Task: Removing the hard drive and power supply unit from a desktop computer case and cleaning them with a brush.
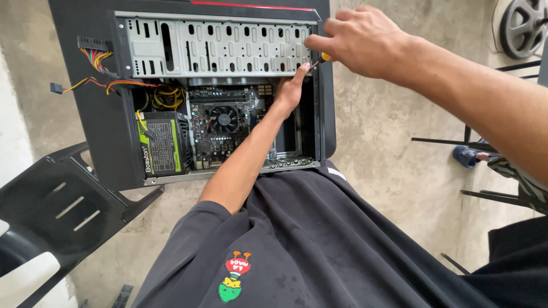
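An open black computer case [97, 114] lies on its side on the concrete floor in front of me. My right hand [362, 40] reaches in from the right, shut on a small screwdriver with a yellow handle [324, 56] at the right end of the grey perforated drive cage [222, 48]. My left hand [290, 88] is inside the case, fingers stretched up against the cage's lower right edge, close to the screwdriver's tip. It holds nothing that I can see. Below the cage sit the motherboard with its black fan [224, 118] and a power supply with a green label [162, 145].
Yellow, red and black cables [100, 71] spill out at the case's upper left. A black plastic chair [51, 211] stands at the lower left. A wheel [522, 25] leans at the top right. Another person's foot in a blue sandal [465, 155] rests by black chair legs on the right.
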